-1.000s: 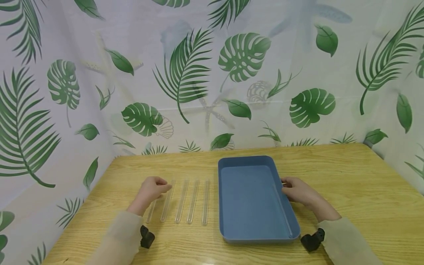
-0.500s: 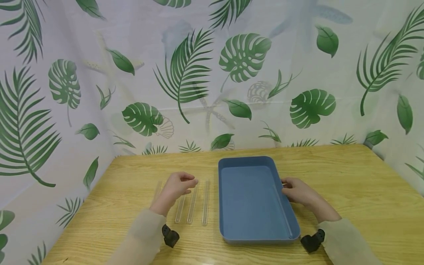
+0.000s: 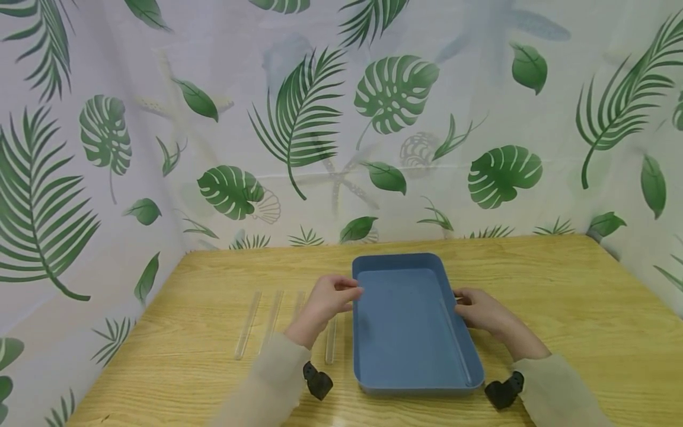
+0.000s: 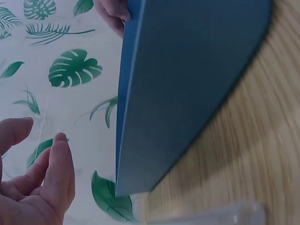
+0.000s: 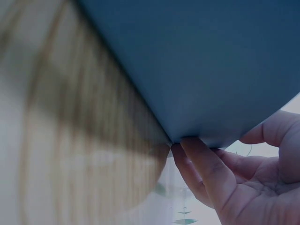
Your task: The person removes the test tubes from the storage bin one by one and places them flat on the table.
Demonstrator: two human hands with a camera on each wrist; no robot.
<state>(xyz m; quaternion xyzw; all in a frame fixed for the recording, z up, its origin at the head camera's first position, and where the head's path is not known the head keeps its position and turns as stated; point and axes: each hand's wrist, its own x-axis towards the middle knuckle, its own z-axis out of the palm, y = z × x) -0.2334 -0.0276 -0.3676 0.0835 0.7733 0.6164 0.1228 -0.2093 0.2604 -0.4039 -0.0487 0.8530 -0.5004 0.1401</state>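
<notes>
My left hand point(image 3: 329, 298) hovers at the left rim of the blue tray point(image 3: 400, 320). In the left wrist view the thumb and fingers point(image 4: 60, 161) stand apart with nothing visible between them. At the tray's right side my right hand point(image 3: 482, 308) holds the wall, thumb at the rim and fingers point(image 5: 206, 164) against the outside. Inside the tray, a clear test tube point(image 3: 456, 344) lies along the right wall. Several clear tubes lie in a row left of the tray, among them the leftmost tube point(image 3: 248, 326) and the rightmost tube point(image 3: 331, 341). The left arm partly covers the row.
The wooden table point(image 3: 560, 296) meets a leaf-printed cloth point(image 3: 395, 196) behind and at both sides. Black wrist cameras point(image 3: 318, 381) are strapped at both sleeves.
My left hand has moved right, from above the leftmost tubes across the row to the tray's left rim. The tubes have stayed in place. My right hand keeps its hold on the tray.
</notes>
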